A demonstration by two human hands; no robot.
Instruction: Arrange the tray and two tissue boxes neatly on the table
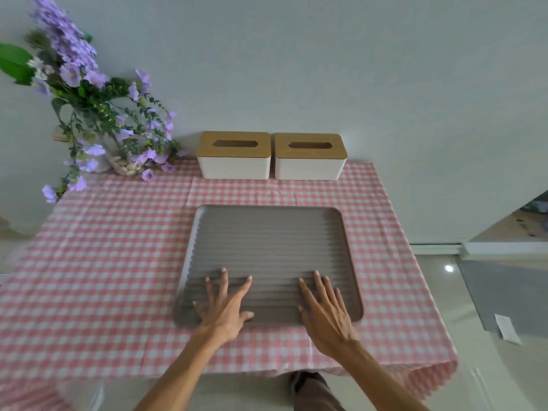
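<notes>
A grey ribbed tray (267, 232) lies flat in the middle of the table, on a pink checked cloth. My left hand (226, 307) and my right hand (324, 310) rest palm-down on the tray's near part, fingers spread, holding nothing. Two white tissue boxes with wooden slotted lids stand side by side at the table's far edge against the wall: the left tissue box (234, 155) and the right tissue box (310, 157). A narrow gap separates them. Both boxes sit beyond the tray, apart from it.
A glass vase of purple flowers (118, 137) stands at the table's far left corner. The pink checked tablecloth (103, 262) covers the table and hangs over the near edge. A grey panel (504, 295) and floor lie to the right. A foot (308, 384) shows below the table edge.
</notes>
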